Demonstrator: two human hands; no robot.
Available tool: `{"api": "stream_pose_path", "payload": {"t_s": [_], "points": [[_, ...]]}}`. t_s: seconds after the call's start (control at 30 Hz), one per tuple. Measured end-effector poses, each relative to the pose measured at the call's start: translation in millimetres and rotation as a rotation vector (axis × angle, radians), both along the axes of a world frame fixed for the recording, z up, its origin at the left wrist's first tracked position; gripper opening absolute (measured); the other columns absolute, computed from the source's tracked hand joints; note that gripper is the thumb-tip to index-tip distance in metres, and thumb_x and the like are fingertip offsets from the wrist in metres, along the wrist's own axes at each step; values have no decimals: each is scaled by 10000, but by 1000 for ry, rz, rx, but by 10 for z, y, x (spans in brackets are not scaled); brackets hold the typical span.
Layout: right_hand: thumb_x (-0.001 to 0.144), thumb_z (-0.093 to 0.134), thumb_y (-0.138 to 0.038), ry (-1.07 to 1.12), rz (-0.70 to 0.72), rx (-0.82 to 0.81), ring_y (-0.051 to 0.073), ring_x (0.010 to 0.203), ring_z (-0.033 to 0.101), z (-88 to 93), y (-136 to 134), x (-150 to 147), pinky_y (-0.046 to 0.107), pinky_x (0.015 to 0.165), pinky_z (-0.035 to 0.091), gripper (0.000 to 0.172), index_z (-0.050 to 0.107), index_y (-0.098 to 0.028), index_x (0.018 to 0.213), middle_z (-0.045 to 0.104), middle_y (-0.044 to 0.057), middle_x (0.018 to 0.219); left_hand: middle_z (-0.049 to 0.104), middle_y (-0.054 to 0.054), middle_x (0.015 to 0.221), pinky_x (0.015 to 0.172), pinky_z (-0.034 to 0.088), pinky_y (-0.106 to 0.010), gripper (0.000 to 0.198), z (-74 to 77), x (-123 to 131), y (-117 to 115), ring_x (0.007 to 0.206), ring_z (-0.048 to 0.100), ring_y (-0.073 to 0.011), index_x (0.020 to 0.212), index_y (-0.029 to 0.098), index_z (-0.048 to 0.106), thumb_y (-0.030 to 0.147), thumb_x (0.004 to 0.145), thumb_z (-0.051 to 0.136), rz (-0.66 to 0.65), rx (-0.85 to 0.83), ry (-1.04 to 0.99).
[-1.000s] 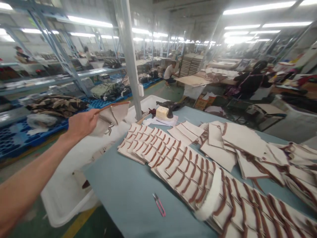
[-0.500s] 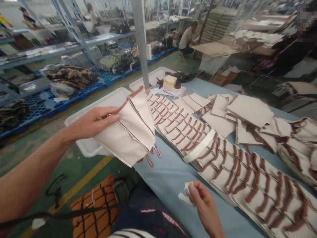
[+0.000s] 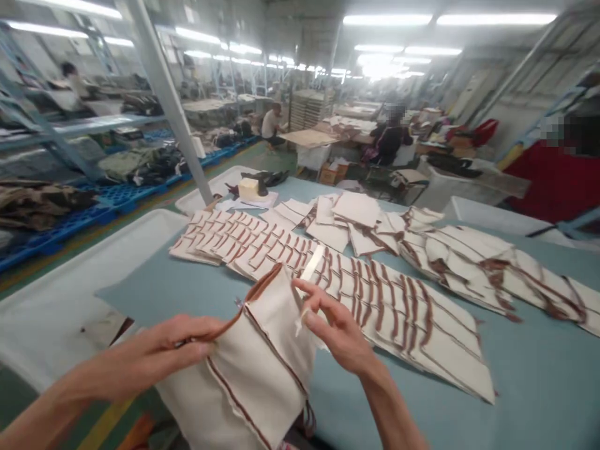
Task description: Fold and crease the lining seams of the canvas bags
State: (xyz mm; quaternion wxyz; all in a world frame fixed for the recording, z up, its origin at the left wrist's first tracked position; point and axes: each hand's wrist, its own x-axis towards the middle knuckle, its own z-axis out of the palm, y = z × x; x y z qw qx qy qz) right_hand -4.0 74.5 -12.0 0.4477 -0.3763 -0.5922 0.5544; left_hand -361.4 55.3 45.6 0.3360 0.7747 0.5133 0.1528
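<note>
My left hand (image 3: 180, 347) pinches the brown-trimmed edge of a cream fabric piece (image 3: 262, 362), which hangs down near the table's front edge. Dark brown seams run across this piece. My right hand (image 3: 332, 322) is beside its upper right part, with a small white scrap (image 3: 302, 320) between thumb and fingers. Behind both hands lies a long overlapping row of cream pieces with brown strips (image 3: 379, 294). A pale band (image 3: 312, 262) crosses that row.
The blue-green table (image 3: 525, 375) also bears loose cream pieces (image 3: 356, 209) and a yellowish block (image 3: 248, 188). White bins (image 3: 154, 234) stand at the left. A metal post (image 3: 173, 106) rises behind the table. People are farther back.
The view has swung up and right. My right hand, still with the white scrap, has risen from low over the table to the held piece. My left hand keeps its grip.
</note>
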Motion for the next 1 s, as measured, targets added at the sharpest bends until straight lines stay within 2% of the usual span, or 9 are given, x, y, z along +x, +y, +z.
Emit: {"api": "stream_pose_path", "payload": {"t_s": [0.1,0.2,0.3,0.4,0.5,0.63,0.7,0.83,1.0], "points": [[966,755,-707,-18,-69,38,351,1641,451,11,-22,54,537,1333,304,472,719,-244,885,576,159,1698,904,95,1110,954,688,-331,348,67,172,95,992,868,-258,1220,604,845,552,917,680,-108,-40,-30],[965,755,-705,-16,-85,30,342,1543,561,26,-68,38,497,1285,373,473,713,-244,870,675,144,1582,907,101,1051,939,687,-301,336,192,264,182,937,872,-240,1213,624,838,523,936,677,-233,-73,-91],[950,736,-744,-41,-85,69,259,1045,726,98,-159,-78,378,985,545,530,683,-239,799,772,78,1054,906,114,1020,899,695,-277,330,239,188,259,915,873,-231,1199,649,832,495,945,689,-328,-95,-140],[987,688,-733,-61,-294,143,173,721,551,247,-312,-254,291,700,476,551,642,-234,757,589,0,792,898,106,1154,971,695,-333,370,92,-12,333,1024,870,-270,1286,634,804,543,947,686,-288,-54,-114],[1047,690,-569,-153,-419,279,167,712,543,479,-485,-446,285,686,472,442,666,-227,768,591,8,804,833,59,1382,1090,657,-407,510,-192,-166,356,1224,823,-335,1449,532,751,617,953,661,-156,10,-107],[1068,694,-323,-337,-362,481,170,736,620,817,-652,-721,263,665,503,240,730,-232,849,654,28,847,778,-23,1495,1187,599,-410,576,-450,-160,253,1339,769,-345,1516,389,732,534,958,735,-34,138,-264],[1057,693,-243,-405,-331,558,158,722,637,941,-710,-843,237,624,506,183,732,-238,879,665,27,864,785,-42,1491,1182,604,-393,487,-447,-112,189,1344,768,-300,1495,355,727,384,1009,717,-90,278,-367],[1048,681,-191,-510,-337,661,127,703,650,1058,-810,-984,194,603,518,149,689,-251,912,668,9,890,830,-54,1363,1133,608,-311,409,-272,-11,174,1269,783,-222,1407,292,722,199,1009,719,-173,522,-527],[1055,629,-155,-670,-402,709,121,728,693,994,-881,-1053,195,646,548,140,649,-255,959,689,12,939,845,2,1017,773,627,-191,151,-78,79,275,860,794,-156,1107,250,760,191,973,722,-200,367,-655]]}}
